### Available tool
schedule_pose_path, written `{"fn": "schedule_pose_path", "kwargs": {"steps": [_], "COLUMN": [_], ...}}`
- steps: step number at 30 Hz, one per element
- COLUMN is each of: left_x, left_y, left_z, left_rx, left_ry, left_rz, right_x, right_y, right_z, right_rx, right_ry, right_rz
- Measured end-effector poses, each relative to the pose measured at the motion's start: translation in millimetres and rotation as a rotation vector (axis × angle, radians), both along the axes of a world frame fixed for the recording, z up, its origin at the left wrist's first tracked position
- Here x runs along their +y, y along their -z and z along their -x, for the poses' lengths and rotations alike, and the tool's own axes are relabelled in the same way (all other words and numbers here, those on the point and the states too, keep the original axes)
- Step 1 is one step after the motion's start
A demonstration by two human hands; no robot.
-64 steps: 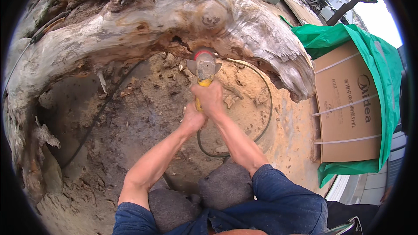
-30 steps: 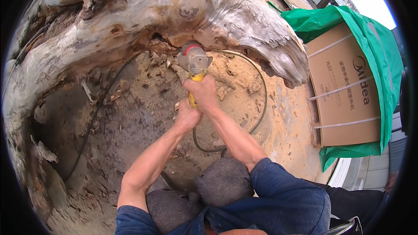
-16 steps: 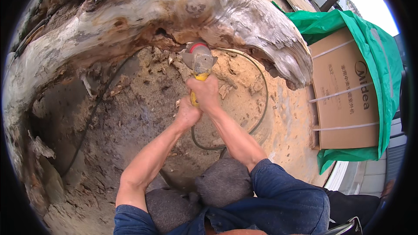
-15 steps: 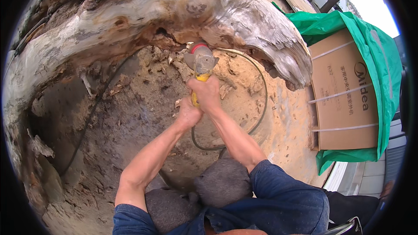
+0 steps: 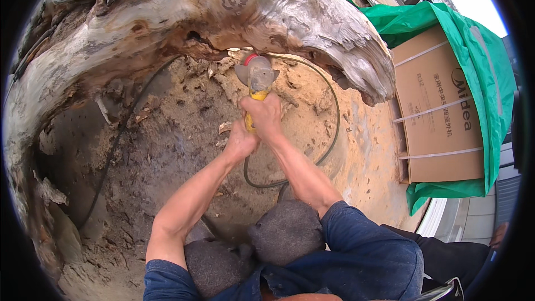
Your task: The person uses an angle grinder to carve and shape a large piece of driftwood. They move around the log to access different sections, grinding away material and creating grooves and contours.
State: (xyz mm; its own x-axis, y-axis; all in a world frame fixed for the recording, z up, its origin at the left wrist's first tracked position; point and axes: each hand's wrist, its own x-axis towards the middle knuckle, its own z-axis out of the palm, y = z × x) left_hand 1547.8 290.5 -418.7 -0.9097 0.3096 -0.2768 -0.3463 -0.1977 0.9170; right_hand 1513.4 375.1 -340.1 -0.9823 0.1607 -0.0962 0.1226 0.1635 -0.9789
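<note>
An angle grinder (image 5: 260, 78) with a yellow body, a dusty grey head and a red disc edge points away from me. Its head is up against the underside of a big weathered log (image 5: 234, 14), at a hollowed brown edge. My right hand (image 5: 264, 116) wraps round the yellow body just behind the head. Lower down, my left hand (image 5: 243, 140) is closed round the rear of the same body. The disc's contact with the wood is partly hidden by the head. A dark power cord (image 5: 335, 134) loops to the right of the tool.
Wood dust and chips cover the ground (image 5: 167, 150) under the log. At the right stands a strapped cardboard box (image 5: 434, 117) under a green tarp (image 5: 493, 78). The cord also runs along the left side. Another person's dark-clothed leg (image 5: 454, 259) shows at lower right.
The log and box sit slightly higher in the picture, as the view has shifted a little. Both hands keep their grip on the grinder, its head still at the log's underside.
</note>
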Motion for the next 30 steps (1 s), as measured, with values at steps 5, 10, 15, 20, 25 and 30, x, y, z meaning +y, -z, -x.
{"fn": "schedule_pose_path", "kwargs": {"steps": [5, 10, 15, 20, 25, 30], "left_x": [8.0, 10.0, 15.2, 30.3, 42.3, 49.0], "left_y": [2.8, -2.8, 9.0, 7.5, 6.0, -12.4], "left_z": [4.1, 2.5, 1.7, -0.8, -0.5, 1.3], "left_rx": [-0.018, -0.009, -0.012, -0.011, 0.023, -0.055], "left_ry": [0.045, 0.070, 0.113, 0.080, 0.111, 0.225], "left_rz": [0.002, -0.026, -0.009, -0.076, -0.060, -0.080], "right_x": [8.7, 12.2, 17.3, 24.5, 44.0, 56.6], "right_y": [12.8, 12.1, 19.2, 9.0, 15.1, 6.7], "right_z": [2.1, 0.4, -1.0, -6.2, -7.2, -16.6], "right_rx": [0.028, 0.027, 0.068, 0.040, -0.033, -0.002], "right_ry": [0.014, 0.037, 0.067, 0.071, 0.104, 0.198], "right_rz": [-0.010, -0.031, -0.083, -0.125, -0.134, -0.084]}}
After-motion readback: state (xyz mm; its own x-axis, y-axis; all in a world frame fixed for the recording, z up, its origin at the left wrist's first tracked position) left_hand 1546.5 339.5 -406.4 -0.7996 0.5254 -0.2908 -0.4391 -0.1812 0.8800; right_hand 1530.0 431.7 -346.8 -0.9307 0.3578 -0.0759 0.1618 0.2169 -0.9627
